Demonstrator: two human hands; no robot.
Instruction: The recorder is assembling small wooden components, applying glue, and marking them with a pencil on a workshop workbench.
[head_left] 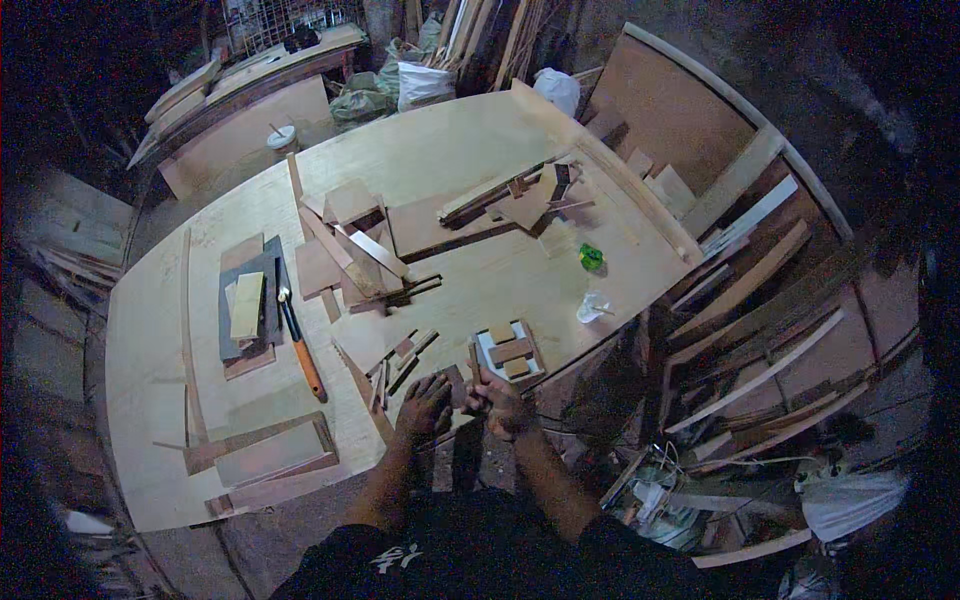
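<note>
At the table's near edge, my left hand (pixel 427 405) lies flat with its fingers stretched out, beside a small brown flat piece (pixel 456 384). My right hand (pixel 503 408) is closed around a thin wooden strip (pixel 475 362), which points away from me. Just beyond that hand sits a shallow wooden frame (pixel 536 362) with a white inside and small wood blocks (pixel 511 350) in it. Left of my left hand lie several short wood sticks (pixel 404 370). My right fingertips are partly hidden.
A knife-like tool with an orange handle (pixel 308 368) lies left, beside a block (pixel 247 305) on a dark sheet. Wood offcuts (pixel 350 203) cover mid-table. A green crumpled item (pixel 591 258) and a white cup-like item (pixel 593 307) are at right. Boards (pixel 745 270) lean beyond the right edge.
</note>
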